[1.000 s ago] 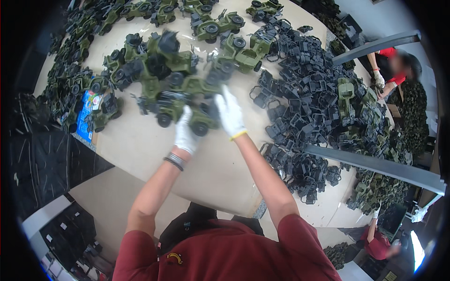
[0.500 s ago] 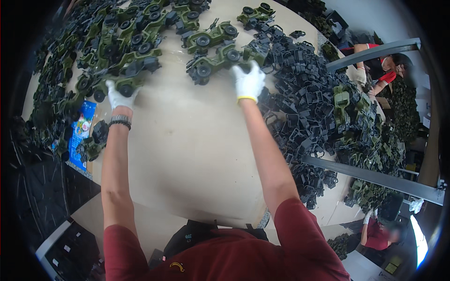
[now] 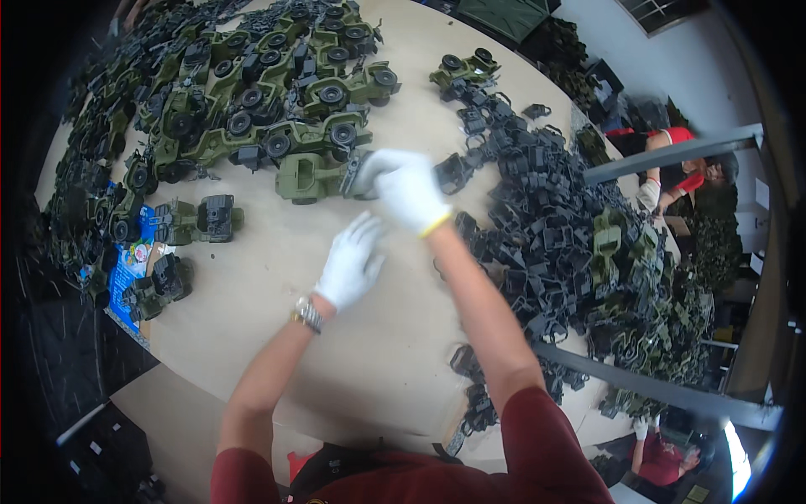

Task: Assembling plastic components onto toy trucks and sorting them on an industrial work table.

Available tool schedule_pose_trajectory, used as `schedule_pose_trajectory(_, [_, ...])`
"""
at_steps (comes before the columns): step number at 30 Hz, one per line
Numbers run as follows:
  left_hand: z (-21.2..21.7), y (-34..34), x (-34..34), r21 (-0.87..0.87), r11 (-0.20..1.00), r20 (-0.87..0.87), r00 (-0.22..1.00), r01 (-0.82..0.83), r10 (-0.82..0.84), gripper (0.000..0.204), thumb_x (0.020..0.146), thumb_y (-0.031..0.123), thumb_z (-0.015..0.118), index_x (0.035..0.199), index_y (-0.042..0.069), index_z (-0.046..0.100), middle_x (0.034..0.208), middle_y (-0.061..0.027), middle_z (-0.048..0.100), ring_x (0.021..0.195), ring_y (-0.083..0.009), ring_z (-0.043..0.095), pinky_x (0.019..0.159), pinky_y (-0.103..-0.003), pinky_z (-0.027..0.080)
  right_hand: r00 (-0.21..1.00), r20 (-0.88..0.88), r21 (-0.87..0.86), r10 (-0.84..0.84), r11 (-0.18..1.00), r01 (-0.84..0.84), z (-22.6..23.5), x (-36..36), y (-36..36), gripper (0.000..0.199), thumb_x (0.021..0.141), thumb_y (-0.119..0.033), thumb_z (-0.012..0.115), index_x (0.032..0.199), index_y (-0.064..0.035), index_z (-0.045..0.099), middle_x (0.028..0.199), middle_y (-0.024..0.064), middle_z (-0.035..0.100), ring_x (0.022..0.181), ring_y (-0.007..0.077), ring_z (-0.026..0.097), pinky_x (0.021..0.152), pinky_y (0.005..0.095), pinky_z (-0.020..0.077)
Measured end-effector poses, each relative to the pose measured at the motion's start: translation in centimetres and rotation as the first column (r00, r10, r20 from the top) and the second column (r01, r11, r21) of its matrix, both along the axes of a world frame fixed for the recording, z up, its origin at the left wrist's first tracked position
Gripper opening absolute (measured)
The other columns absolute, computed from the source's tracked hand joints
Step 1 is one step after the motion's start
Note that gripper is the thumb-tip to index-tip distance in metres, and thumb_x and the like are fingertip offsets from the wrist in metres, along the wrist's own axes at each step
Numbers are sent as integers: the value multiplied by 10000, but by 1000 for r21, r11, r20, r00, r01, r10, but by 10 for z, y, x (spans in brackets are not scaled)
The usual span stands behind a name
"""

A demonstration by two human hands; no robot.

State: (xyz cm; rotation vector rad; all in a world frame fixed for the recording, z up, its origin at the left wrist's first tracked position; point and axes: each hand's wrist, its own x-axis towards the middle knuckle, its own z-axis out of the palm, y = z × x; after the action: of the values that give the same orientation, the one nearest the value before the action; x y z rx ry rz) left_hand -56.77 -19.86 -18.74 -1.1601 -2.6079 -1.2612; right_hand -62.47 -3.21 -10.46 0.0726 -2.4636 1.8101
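Observation:
A green toy jeep (image 3: pixel 302 178) stands on the table at the near edge of the big group, its open body facing up. My gloved right hand (image 3: pixel 413 191) is at the jeep's dark right end, its fingers curled around it and partly blurred. Closer to me, my gloved left hand (image 3: pixel 348 265) hangs over the bare tabletop with fingers stretched out, holding nothing. Just behind the jeep, another green toy jeep (image 3: pixel 312 139) lies on its side with its black wheels showing.
Many toy jeeps (image 3: pixel 239 101) crowd the far left. Dark plastic parts (image 3: pixel 546 218) are heaped on the right, crossed by a grey metal bar (image 3: pixel 655 382). Two toy jeeps sit near a blue printed sheet (image 3: pixel 126 281). People (image 3: pixel 672 172) work at the right.
My left hand has let go of a jeep at the left and come right and nearer. Jeeps from the middle now lie farther left. My right hand has moved nearer, to another jeep.

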Motion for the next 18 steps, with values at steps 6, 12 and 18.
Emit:
schedule_pose_trajectory(6, [-38, 44, -93, -134, 978, 35, 987, 160, -157, 473, 914, 135, 622, 1375, 107, 524, 1427, -155, 537, 1296, -342, 526, 1078, -428, 432, 886, -167, 519, -432, 726, 451, 10, -52, 148, 264, 804, -13, 546, 916, -109, 766, 890, 119, 739, 829, 258, 712, 781, 339, 554])
schedule_pose_trajectory(12, [-27, 81, -93, -126, 990, 8, 998, 57, -56, 525, 903, 168, 651, 1399, 97, 493, 1432, -181, 524, 1262, -360, 546, 1038, -433, 462, 906, -95, 489, -413, 773, 404, -30, -123, 257, 450, 870, -312, 688, 1261, -90, 656, 1107, 164, 725, 1020, 301, 699, 924, 375, 527])
schedule_pose_trajectory(18, [-31, 74, -87, -191, 978, 0, 997, 78, -80, 550, 882, 191, 684, 1388, 82, 497, 1430, -194, 522, 1258, -369, 547, 1042, -439, 462, 847, 160, 818, -507, 548, 174, -36, -189, 172, 710, 813, -450, 745, 1429, -187, 508, 1347, 249, 560, 1209, 397, 599, 1005, 480, 499])
